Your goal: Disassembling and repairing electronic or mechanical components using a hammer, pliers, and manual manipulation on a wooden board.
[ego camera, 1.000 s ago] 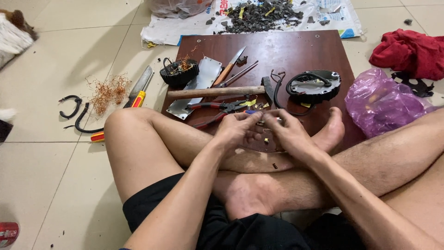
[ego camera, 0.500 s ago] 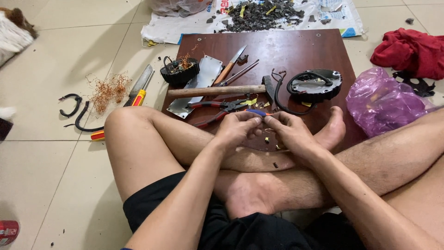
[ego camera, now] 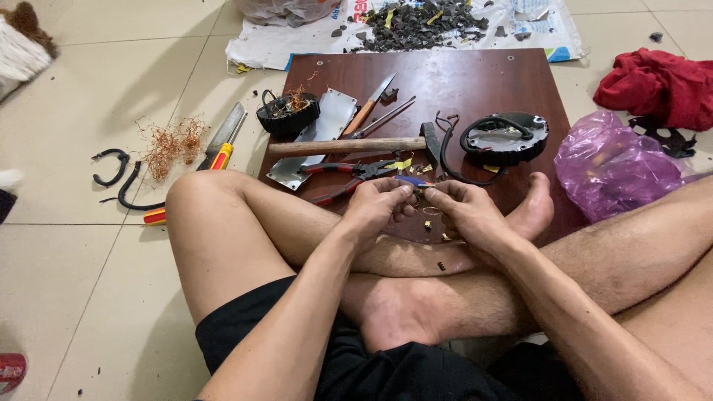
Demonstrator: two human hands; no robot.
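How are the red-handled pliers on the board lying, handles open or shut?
Open. The red-handled pliers lie flat on the brown board with their two handles spread apart, just beyond the left hand.

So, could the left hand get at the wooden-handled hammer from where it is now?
Probably yes. The hammer lies on the brown board just beyond the left hand, with only the red-handled pliers between. But both hands are busy with a small part, the right hand included.

- brown board (ego camera: 475, 82) on tiled floor (ego camera: 67, 252): hammer (ego camera: 349, 145), pliers (ego camera: 349, 169), knife (ego camera: 369, 106), metal plate (ego camera: 319, 134), two black round parts (ego camera: 288, 113)
- floor: copper wire (ego camera: 172, 141), purple bag (ego camera: 613, 167), red cloth (ego camera: 657, 85)
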